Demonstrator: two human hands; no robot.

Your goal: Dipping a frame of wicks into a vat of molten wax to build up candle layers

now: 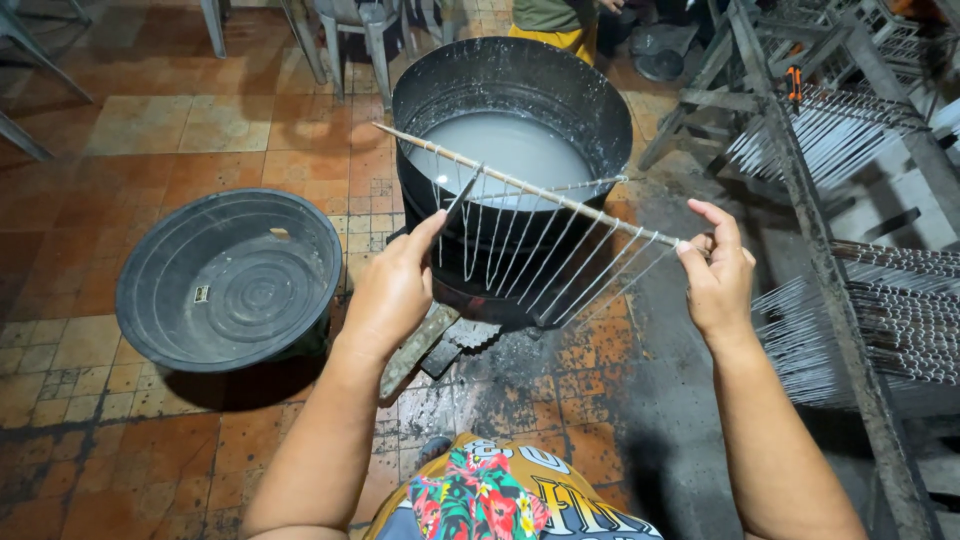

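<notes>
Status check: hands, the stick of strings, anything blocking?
Left hand pinches a thin dark blade at the strings. Right hand grips the thin wooden stick of hanging white strings. Black drum of milky liquid behind; nothing blocking.

I am looking down into a small craft workshop, the hand-dipping kind. A black metal drum full of milky white liquid stands on a stained, grimy tile floor. A rough metal rack on my right holds rows of thin white-coated strands hanging from sticks. An upturned black tub sits nearby.
</notes>
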